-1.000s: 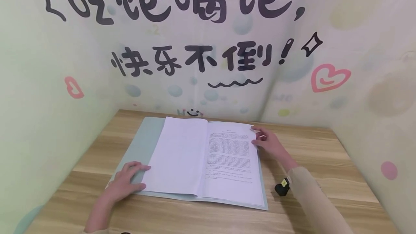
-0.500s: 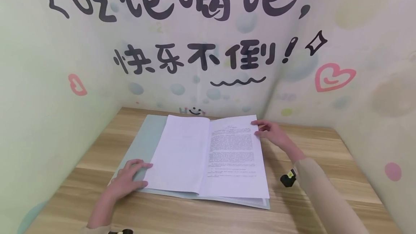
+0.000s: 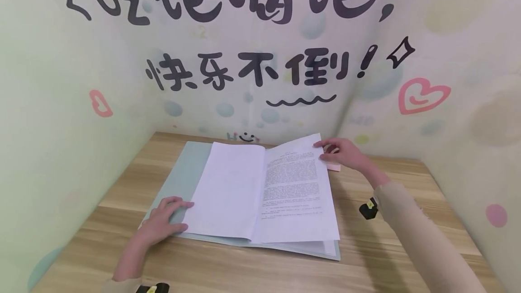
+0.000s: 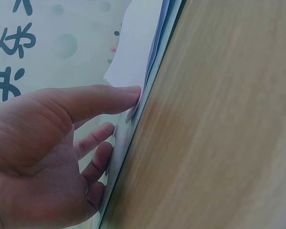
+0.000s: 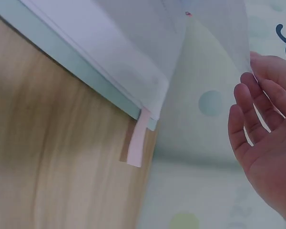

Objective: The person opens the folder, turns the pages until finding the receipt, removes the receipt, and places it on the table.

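Note:
A light blue folder [image 3: 185, 164] lies spread on the table with a stack of white sheets in it. The turned sheets [image 3: 228, 189] on the left side show a blank face. My left hand [image 3: 158, 224] rests at their left edge, its thumb [image 4: 114, 98] touching the paper and its fingers loosely bent over the cover. At the far right corner, my right hand [image 3: 346, 153] pinches a printed page [image 3: 293, 184] between thumb and fingers. That page is raised off the stack. In the right wrist view a pink paper strip [image 5: 137, 140] sticks out from the stack beneath it.
A wood-grain table [image 3: 244, 270] carries the folder. Its back edge meets a wall [image 3: 260, 35] with large black lettering, and side walls stand left and right. Small black devices [image 3: 368, 208] are worn at both wrists.
The right hand has lifted the printed page's far right corner upward, opening a gap above the stack. The pink strip has come into sight. My left hand keeps its place on the folder.

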Demonstrator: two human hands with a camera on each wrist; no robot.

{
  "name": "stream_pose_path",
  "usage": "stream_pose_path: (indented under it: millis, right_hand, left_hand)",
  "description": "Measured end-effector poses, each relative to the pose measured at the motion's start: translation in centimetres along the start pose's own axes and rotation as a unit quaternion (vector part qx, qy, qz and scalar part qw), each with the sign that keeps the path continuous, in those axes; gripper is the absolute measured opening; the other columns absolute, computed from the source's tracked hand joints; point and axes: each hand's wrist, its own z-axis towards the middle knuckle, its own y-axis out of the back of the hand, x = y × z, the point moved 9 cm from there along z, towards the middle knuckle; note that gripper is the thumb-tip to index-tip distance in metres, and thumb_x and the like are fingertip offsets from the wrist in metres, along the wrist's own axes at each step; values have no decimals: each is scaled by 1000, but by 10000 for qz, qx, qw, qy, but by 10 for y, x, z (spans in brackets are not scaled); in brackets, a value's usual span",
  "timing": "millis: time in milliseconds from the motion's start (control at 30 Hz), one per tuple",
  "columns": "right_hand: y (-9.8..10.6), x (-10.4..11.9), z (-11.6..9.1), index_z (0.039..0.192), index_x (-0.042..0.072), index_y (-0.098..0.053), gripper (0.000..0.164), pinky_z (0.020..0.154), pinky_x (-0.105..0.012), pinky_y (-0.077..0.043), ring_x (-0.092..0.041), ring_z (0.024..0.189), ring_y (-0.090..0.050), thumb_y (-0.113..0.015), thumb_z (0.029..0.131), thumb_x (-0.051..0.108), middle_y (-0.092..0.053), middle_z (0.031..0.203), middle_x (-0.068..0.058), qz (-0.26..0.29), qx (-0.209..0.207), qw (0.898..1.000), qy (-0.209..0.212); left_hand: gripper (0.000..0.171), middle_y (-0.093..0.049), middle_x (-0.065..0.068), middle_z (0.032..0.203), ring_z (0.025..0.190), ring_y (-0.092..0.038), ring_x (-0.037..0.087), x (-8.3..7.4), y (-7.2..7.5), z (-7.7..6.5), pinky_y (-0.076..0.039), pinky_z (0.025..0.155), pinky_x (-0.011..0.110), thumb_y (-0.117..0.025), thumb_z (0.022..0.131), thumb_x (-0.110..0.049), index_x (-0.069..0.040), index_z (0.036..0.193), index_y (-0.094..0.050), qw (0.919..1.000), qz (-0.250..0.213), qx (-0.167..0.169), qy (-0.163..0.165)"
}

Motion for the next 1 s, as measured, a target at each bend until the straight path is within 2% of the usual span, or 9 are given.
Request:
stream_pose_path:
  millis: [200, 433, 667, 867, 1000]
  right_hand:
    - [7, 19, 11, 125, 16, -67, 37, 78, -27, -49, -23, 95, -59, -73, 89, 20, -67, 109, -10, -246, 161, 9994, 197]
    - [11, 59, 26, 127, 15, -66, 34, 81, -27, -49, -22, 100, -59, -66, 94, 22, -66, 122, -9, -151, 236, 9970, 722]
    - [10, 97, 46, 127, 15, -66, 32, 91, -36, -48, -22, 108, -60, -54, 98, 12, -67, 128, -7, -214, 276, 9935, 1083]
    - [-2, 120, 60, 128, 14, -65, 33, 89, -31, -51, -22, 108, -62, -61, 95, 13, -66, 128, -7, -130, 363, 9924, 1173]
    - [-12, 135, 68, 126, 12, -65, 32, 87, -29, -51, -20, 105, -61, -64, 94, 15, -67, 125, -6, 29, 262, 9916, 1268]
  left_hand:
    - [51, -38, 25, 142, 122, -41, 56, 2, 1, 0, -35, 90, 77, -77, 82, -23, -16, 130, -62, 10000, 39, 4, 22]
    - [52, -38, 25, 143, 120, -42, 56, 2, 2, 0, -36, 86, 77, -78, 81, -26, -19, 130, -61, 9999, 102, 19, 57]
    - [51, -39, 25, 143, 121, -42, 56, 1, 2, -1, -36, 87, 77, -78, 81, -24, -18, 130, -62, 10000, 86, -25, 24]
    - [51, -39, 25, 143, 122, -42, 56, 1, 2, -2, -35, 88, 77, -78, 82, -24, -17, 130, -62, 10000, 43, -69, -11]
    - [52, -40, 25, 142, 121, -42, 56, 0, 2, -2, -36, 87, 77, -78, 82, -25, -17, 130, -62, 9999, 53, -107, -75]
